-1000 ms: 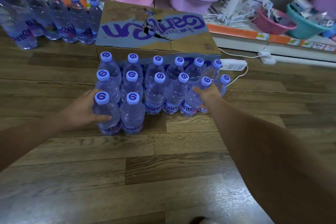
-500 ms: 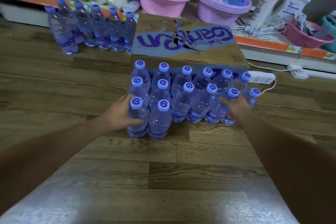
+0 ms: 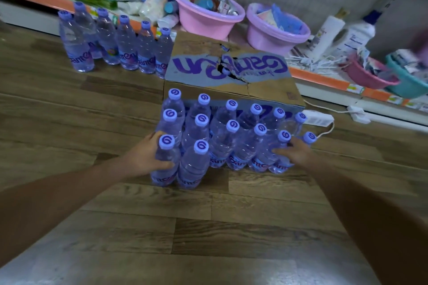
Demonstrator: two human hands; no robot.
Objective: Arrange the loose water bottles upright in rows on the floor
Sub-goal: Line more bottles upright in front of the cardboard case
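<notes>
Several clear water bottles with purple caps stand upright in rows on the wooden floor, a block [image 3: 222, 141] of them set against a cardboard box [image 3: 231, 71]. My left hand [image 3: 146, 155] grips the front-left bottle [image 3: 165, 162], fingers curled round its body. My right hand [image 3: 293, 152] holds a bottle [image 3: 281, 152] near the right end of the middle row. A second row of bottles [image 3: 115, 44] stands further back on the left.
A low shelf edge [image 3: 324, 78] runs along the back with pink and purple basins [image 3: 208, 16], detergent bottles [image 3: 328, 32] and packets. A white power strip [image 3: 317, 118] with its cable lies right of the box. Bare floorboards stretch in front of me.
The camera has pulled back and shifted, so the bottles sit more to the right in view. Both hands stay on the same ends of the block.
</notes>
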